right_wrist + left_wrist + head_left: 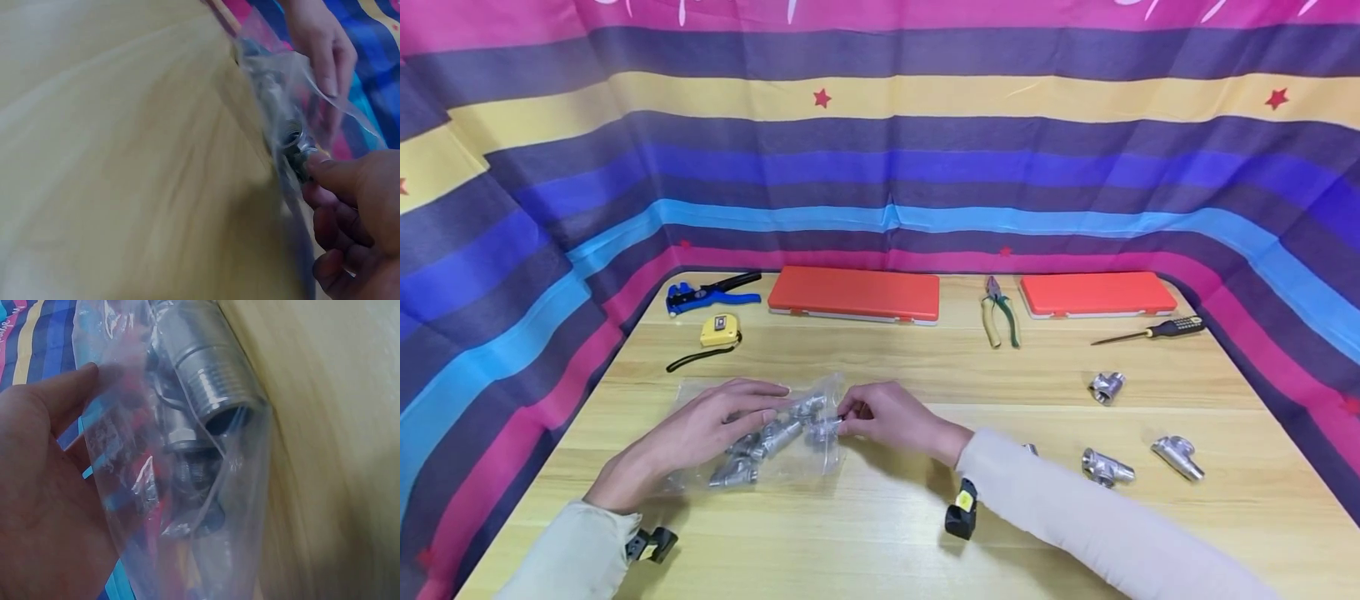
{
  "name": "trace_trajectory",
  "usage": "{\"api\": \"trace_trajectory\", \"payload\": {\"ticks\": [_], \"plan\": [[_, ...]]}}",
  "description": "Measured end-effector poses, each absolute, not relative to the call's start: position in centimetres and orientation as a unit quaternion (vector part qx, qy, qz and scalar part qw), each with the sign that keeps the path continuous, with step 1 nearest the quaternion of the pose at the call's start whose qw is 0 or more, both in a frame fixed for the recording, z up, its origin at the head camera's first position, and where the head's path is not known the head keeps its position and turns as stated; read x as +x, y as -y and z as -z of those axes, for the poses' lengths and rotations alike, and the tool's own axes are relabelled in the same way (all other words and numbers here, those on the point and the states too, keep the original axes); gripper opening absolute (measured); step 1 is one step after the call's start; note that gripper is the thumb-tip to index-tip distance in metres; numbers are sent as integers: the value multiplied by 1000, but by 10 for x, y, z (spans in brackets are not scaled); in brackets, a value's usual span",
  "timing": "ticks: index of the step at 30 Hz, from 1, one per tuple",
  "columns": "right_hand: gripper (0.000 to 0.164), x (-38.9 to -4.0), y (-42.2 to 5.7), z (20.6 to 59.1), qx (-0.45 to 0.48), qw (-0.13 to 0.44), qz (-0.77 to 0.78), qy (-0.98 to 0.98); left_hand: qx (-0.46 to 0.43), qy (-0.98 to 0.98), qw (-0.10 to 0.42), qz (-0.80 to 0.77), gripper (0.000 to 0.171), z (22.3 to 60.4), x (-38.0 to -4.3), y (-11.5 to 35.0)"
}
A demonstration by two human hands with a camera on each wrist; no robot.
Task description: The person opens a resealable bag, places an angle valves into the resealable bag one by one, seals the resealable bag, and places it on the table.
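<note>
Seven o'clock from centre, a bag (799,460) is lying under the outstretched left hand (703,429), and the right hand (895,415) is pinching a fitting (301,155) at its three-o'clock end, where any snagging could be spilling others.

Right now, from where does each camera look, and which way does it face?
Head: worn on the person's head, facing forward and down over the wooden table; left hand, right hand and both sleeves show.
Left wrist: worn on that wrist, facing the clear plastic bag with threaded metal fittings inside; only the left hand shows.
Right wrist: worn on that wrist, facing the table and bag; both hands show.
Shared: head and right wrist views both show the two hands at the bag.
</note>
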State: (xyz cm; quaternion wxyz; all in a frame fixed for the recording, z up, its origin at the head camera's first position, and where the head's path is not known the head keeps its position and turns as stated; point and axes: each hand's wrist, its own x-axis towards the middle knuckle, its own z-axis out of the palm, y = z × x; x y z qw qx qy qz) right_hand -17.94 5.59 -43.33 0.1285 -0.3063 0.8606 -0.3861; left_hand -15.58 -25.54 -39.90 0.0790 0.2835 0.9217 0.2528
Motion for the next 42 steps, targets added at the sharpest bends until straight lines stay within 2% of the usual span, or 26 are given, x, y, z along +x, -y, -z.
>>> {"api": "trace_trajectory", "payload": {"ticks": [2,6,14,18,24,31,34,42], "plan": [[3,-178,-47,436,-316,119,373,-864,285,-921,78,-254,35,399,-156,255],[17,-176,-33,440,-320,110,357,-871,287,-921,75,-251,35,400,-156,255],[16,-174,-33,433,-317,142,381,-857,289,-920,79,-252,35,399,-159,254],[17,-174,-68,423,-323,149,392,-849,294,-919,69,-254,34,399,-160,253],[23,-176,-150,410,-356,154,353,-852,292,-920,65,-254,34,399,-160,253],[21,-173,-236,413,-334,225,344,-849,285,-922,74,-253,34,399,-159,254],[21,-171,-259,413,-346,252,347,-834,284,-922,74,-252,34,399,-158,254],[26,-173,-294,408,-379,276,340,-815,283,-923,70,-251,34,401,-160,251]]}}
